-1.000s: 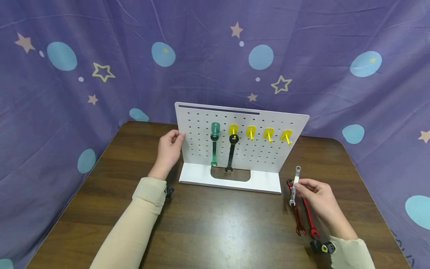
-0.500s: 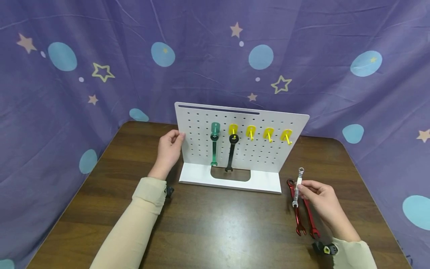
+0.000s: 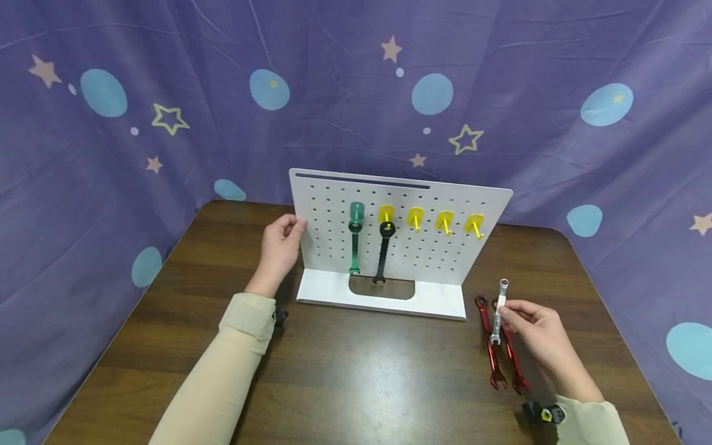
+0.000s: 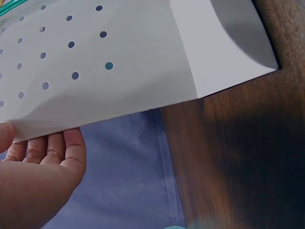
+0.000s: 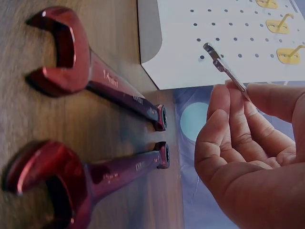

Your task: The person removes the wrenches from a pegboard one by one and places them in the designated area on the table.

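Note:
My left hand (image 3: 280, 250) grips the left edge of the white pegboard (image 3: 328, 247), thumb in front and fingers behind it, as the left wrist view shows. Between thumb and fingertips my right hand (image 3: 542, 337) pinches a small silver wrench (image 3: 497, 324) by its middle, ring end up. Two red wrenches (image 3: 492, 355) (image 5: 119, 86) lie on the table below and beside it. On the board, a green wrench (image 3: 355, 250) hangs from the green hook (image 3: 357, 211), and a black wrench (image 3: 382, 256) hangs from the leftmost yellow hook (image 3: 386, 213).
Three more yellow hooks (image 3: 444, 221) stick out on the board's right side and hold nothing. The board's white base (image 3: 439, 300) rests on the brown wooden table (image 3: 356, 371). Behind the table hangs a purple curtain (image 3: 345, 80) with stars and blue spots.
My right hand has moved slightly to the right and toward the table's front with the silver wrench. My left hand and the board have stayed in place.

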Tool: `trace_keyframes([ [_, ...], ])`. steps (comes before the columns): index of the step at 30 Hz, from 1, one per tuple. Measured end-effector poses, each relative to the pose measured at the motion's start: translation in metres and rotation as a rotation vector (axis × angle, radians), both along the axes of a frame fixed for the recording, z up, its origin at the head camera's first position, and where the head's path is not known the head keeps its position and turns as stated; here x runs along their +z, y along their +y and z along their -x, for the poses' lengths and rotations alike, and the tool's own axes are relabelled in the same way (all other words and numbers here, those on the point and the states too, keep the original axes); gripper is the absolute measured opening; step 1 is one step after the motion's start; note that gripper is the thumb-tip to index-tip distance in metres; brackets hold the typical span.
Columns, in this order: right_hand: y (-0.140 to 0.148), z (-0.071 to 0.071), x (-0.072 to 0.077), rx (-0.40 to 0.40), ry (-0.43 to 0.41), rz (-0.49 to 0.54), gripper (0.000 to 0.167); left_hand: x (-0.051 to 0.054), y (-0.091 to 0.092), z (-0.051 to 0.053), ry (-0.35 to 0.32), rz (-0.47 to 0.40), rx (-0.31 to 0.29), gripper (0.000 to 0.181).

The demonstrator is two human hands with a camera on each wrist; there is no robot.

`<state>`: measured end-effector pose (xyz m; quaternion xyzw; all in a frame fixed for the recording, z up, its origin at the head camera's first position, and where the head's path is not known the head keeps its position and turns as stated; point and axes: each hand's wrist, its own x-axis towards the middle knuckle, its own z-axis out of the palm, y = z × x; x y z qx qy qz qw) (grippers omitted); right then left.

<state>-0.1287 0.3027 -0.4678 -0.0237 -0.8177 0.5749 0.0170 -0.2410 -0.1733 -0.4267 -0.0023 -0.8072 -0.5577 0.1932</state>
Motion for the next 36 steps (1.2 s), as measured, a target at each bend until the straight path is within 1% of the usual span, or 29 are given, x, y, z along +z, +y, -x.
trace_keyframes([
  [4,0.004,-0.001,0.000,-0.004,-0.015,0.000,0.037,0.000,0.000,0.000,0.003,-0.005,0.000,0.021],
  [12,0.013,-0.002,-0.001,-0.002,-0.026,-0.061,0.037,0.000,-0.001,0.000,0.005,-0.006,-0.003,0.021],
  [24,0.022,-0.005,-0.003,-0.010,-0.075,-0.098,0.041,0.000,0.000,0.000,-0.006,-0.003,-0.004,0.021],
  [31,0.029,-0.008,-0.003,-0.004,-0.128,-0.172,0.044,0.001,0.001,0.000,-0.014,-0.011,-0.007,0.021],
  [36,0.033,-0.010,-0.004,0.000,-0.140,-0.227,0.040,0.000,0.000,0.000,-0.009,-0.010,-0.005,0.021],
])
